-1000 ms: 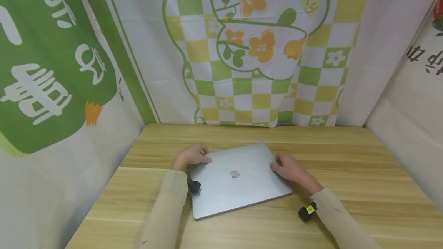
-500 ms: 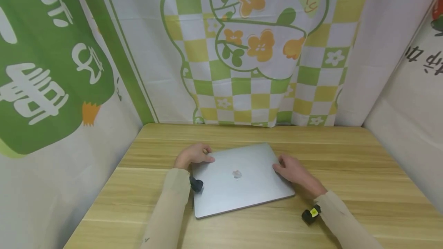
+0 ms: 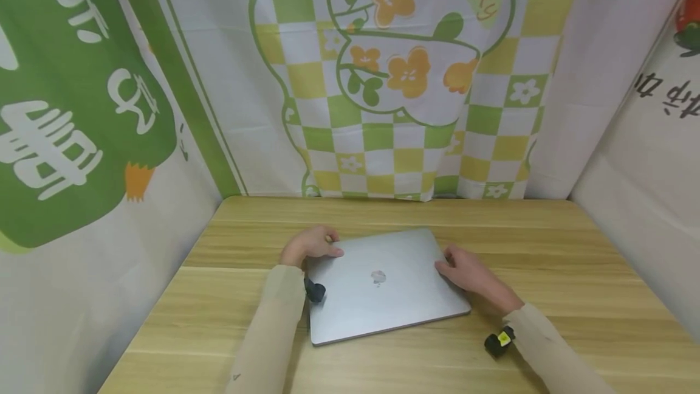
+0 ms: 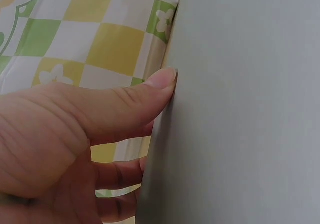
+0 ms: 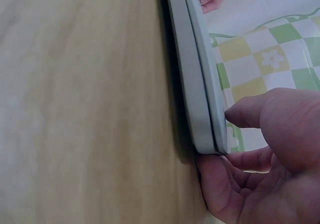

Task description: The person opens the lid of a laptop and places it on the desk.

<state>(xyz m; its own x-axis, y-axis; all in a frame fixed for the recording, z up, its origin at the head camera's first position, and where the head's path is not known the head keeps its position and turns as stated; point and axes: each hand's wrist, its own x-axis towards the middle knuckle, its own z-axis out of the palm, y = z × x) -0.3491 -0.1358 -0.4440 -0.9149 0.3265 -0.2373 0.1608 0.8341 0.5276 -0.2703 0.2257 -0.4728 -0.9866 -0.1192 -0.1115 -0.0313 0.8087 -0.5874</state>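
Note:
A closed silver laptop (image 3: 391, 297) lies at a slight angle on the wooden table, a logo in the middle of its lid. At its far left corner my left hand (image 3: 314, 243) holds the edge, thumb on the lid; the left wrist view shows the other fingers (image 4: 117, 174) behind the edge, their tips hidden. My right hand (image 3: 467, 272) grips the right edge. In the right wrist view its thumb (image 5: 245, 111) presses the lid while a finger (image 5: 217, 184) lies under the laptop's corner. A thin dark seam runs between lid and base.
The wooden table (image 3: 547, 248) extends around the laptop on all sides. A checked cloth curtain (image 3: 383, 157) hangs along its back edge, with printed cloth walls (image 3: 71, 138) at both sides. Small black wrist cameras (image 3: 499, 342) stick out below the sleeves.
The laptop has slid a little to the right across the table, both hands moving with it. Their hold looks the same, and the head view has turned slightly right.

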